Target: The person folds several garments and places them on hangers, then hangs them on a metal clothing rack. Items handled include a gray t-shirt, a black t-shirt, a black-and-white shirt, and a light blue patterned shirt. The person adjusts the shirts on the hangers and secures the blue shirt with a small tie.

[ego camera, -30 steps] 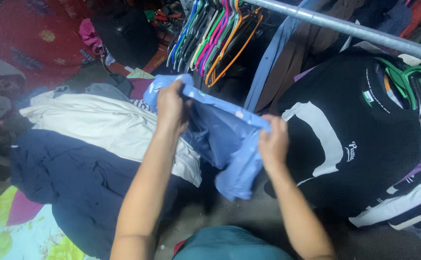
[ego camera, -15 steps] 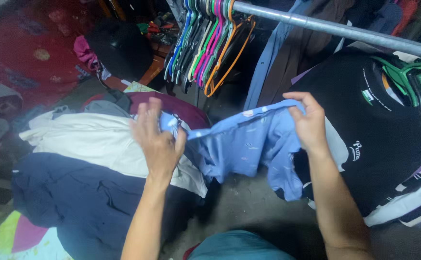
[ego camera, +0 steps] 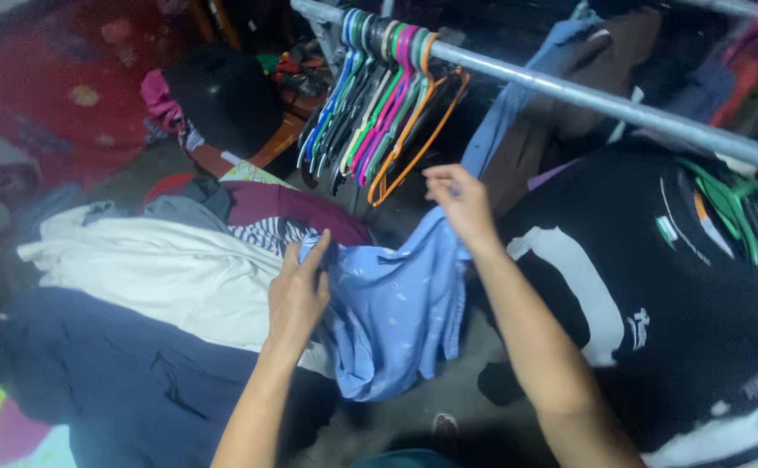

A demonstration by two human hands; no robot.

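Below rail (ego camera: 569, 91), blue shirt (ego camera: 396, 312) between left hand (ego camera: 296, 290) and right hand (ego camera: 457, 199).

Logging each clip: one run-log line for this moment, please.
left hand: grips blue shirt | right hand: lifts its edge | empty hangers on rail

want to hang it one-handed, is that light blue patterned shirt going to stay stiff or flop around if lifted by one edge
Probably floppy: the light blue patterned shirt sags in folds between the left hand and right hand. It likely weighs little, since fingertip pinches hold it up. Its loose lower end would probably swing and bunch.
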